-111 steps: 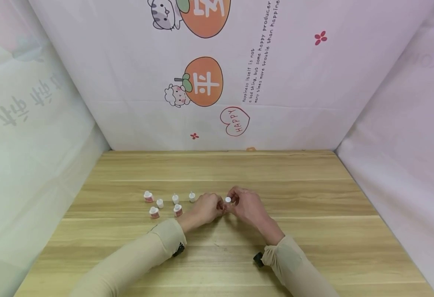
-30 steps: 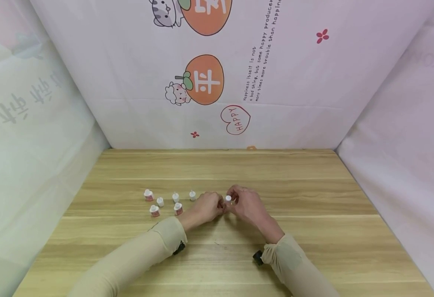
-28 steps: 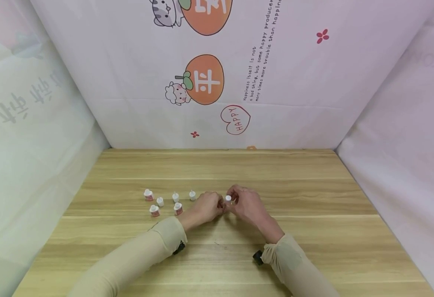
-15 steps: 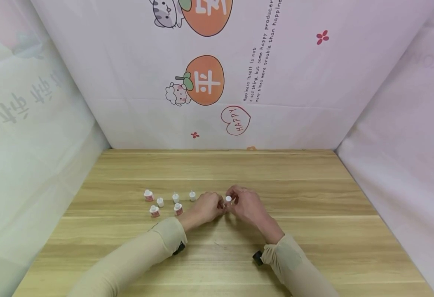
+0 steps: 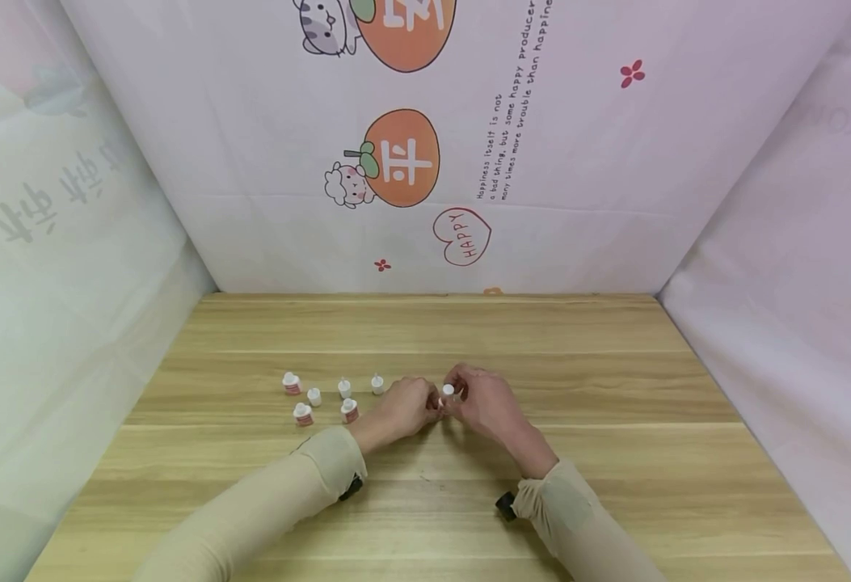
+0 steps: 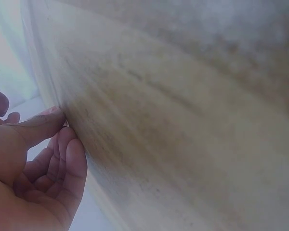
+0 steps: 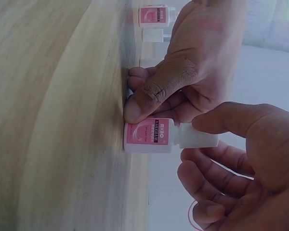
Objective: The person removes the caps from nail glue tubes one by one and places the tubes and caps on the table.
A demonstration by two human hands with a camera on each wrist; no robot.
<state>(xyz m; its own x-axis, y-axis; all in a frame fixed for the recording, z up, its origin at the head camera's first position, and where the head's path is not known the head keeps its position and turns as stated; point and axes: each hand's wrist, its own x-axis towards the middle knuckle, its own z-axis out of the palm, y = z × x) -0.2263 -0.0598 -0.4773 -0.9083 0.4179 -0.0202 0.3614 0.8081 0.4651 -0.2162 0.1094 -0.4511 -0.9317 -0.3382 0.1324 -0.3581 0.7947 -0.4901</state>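
A small white nail glue bottle (image 7: pixel 147 134) with a pink label stands on the wooden table. My left hand (image 5: pixel 409 404) holds its body low down, the thumb against the label's edge and the other fingers partly hidden behind. The white cap (image 7: pixel 198 136) sits over the bottle's neck, and the thumb and fingers of my right hand (image 5: pixel 486 404) pinch it. From the head view, little more than the cap's round top shows between both hands. In the left wrist view the bottle is mostly hidden behind my fingers (image 6: pixel 58 122).
To the left stand three more pink-labelled bottles (image 5: pixel 303 415) without caps. Among them are three white caps, each with a thin stem pointing up, such as the one (image 5: pixel 377 384) nearest my left hand. White printed cloth walls (image 5: pixel 556 242) border the wooden table (image 5: pixel 425 517).
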